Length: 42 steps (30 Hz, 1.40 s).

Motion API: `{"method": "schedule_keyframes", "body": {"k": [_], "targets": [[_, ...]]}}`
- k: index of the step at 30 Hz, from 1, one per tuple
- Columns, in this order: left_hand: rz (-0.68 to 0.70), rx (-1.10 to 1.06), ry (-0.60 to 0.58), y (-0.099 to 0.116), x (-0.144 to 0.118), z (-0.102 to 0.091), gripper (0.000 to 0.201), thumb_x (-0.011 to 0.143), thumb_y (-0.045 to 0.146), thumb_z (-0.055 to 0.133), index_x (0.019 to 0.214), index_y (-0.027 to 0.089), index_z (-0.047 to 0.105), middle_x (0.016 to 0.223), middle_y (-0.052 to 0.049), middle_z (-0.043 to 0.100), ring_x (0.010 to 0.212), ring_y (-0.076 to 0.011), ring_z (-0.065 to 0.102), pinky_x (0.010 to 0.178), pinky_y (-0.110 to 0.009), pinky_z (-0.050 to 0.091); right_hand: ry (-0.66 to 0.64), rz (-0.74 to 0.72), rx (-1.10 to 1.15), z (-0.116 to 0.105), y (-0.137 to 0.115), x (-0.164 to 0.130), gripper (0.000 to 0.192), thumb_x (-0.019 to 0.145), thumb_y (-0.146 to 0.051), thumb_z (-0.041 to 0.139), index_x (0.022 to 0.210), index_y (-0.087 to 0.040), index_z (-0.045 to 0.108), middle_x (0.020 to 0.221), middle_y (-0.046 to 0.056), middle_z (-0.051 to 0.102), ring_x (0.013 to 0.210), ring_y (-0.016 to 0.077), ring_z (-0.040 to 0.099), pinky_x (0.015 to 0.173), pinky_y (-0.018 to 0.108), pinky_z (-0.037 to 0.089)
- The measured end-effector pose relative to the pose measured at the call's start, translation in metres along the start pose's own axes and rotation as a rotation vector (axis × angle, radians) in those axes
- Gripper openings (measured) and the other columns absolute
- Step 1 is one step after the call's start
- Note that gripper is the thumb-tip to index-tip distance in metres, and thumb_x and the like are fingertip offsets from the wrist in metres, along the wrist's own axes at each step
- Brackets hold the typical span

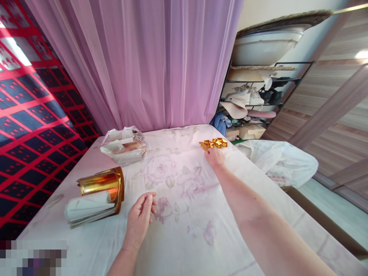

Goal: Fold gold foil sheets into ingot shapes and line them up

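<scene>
My right hand (215, 156) stretches to the far right of the cloth-covered table (184, 222). Its fingers are closed at the left end of a small cluster of shiny folded gold paper pieces (219, 143), on the nearest folded gold paper piece (204, 145); the hand partly covers the fingertips. My left hand (140, 211) hovers over or rests on the cloth near the middle, loosely curled, with nothing visible in it. To its left lies a curled stack of gold foil paper (100, 182), with its white backing sheets (89, 206) showing.
A clear plastic bag (125, 147) with paper-like contents sits at the back left. Purple curtains (161, 65) hang behind the table. Right of the table are a white plastic bag (287, 161) and a rack with hats and shoes (250, 96). A red-and-black patterned cloth (43, 126) hangs at left.
</scene>
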<state>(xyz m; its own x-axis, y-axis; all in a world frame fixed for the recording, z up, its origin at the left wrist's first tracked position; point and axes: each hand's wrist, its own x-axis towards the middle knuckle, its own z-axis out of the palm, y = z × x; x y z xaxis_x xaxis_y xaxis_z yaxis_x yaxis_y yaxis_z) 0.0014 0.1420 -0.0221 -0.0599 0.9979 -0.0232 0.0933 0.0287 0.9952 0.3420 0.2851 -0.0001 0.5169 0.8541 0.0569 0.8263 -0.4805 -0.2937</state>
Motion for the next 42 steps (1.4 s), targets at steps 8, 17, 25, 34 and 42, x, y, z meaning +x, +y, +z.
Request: {"method": "schedule_keyframes", "body": {"k": [8,17,25,34,42], "targets": [[-0.010,0.049,-0.006,-0.005,0.002,0.000,0.055,0.078,0.069,0.060,0.096,0.017,0.068,0.073,-0.001,0.060,0.057,-0.0134,0.057,0.039,-0.021,0.042,0.000,0.002,-0.048,0.004,0.006,0.005,0.036,0.095,-0.031,0.042,0.112,-0.019,0.072,0.114,0.014,0.071,0.106,0.0292,0.065,0.088,0.038,0.048],[-0.012,0.053,-0.002,-0.003,0.001,0.000,0.053,0.077,0.067,0.062,0.095,0.017,0.068,0.073,-0.001,0.060,0.056,-0.0132,0.057,0.040,-0.021,0.042,0.026,-0.007,-0.041,0.007,0.005,0.001,0.036,0.095,-0.037,0.045,0.107,-0.018,0.073,0.107,0.015,0.072,0.102,0.0284,0.066,0.085,0.036,0.048],[-0.011,0.047,-0.010,0.000,0.003,0.002,0.054,0.074,0.068,0.062,0.093,0.017,0.068,0.071,0.000,0.060,0.055,-0.0132,0.056,0.039,-0.021,0.041,0.071,-0.007,0.017,0.013,0.007,-0.012,0.027,0.092,-0.030,0.049,0.100,-0.017,0.072,0.103,0.013,0.072,0.097,0.0242,0.066,0.081,0.030,0.045],[-0.031,0.035,0.017,0.007,0.003,0.006,0.061,0.066,0.072,0.063,0.089,0.016,0.068,0.068,0.000,0.060,0.052,-0.0138,0.055,0.038,-0.023,0.041,0.136,-0.033,0.133,0.016,0.010,-0.035,0.020,0.087,-0.023,0.053,0.090,-0.017,0.072,0.099,0.009,0.070,0.090,0.0187,0.063,0.079,0.025,0.043],[0.028,0.033,-0.001,0.007,0.003,0.005,0.054,0.071,0.068,0.060,0.089,0.017,0.067,0.068,0.000,0.060,0.052,-0.0135,0.055,0.039,-0.022,0.040,0.147,-0.054,0.246,0.015,0.008,-0.056,0.017,0.078,-0.024,0.059,0.075,-0.017,0.074,0.092,0.007,0.072,0.081,0.0177,0.065,0.076,0.025,0.045]]}}
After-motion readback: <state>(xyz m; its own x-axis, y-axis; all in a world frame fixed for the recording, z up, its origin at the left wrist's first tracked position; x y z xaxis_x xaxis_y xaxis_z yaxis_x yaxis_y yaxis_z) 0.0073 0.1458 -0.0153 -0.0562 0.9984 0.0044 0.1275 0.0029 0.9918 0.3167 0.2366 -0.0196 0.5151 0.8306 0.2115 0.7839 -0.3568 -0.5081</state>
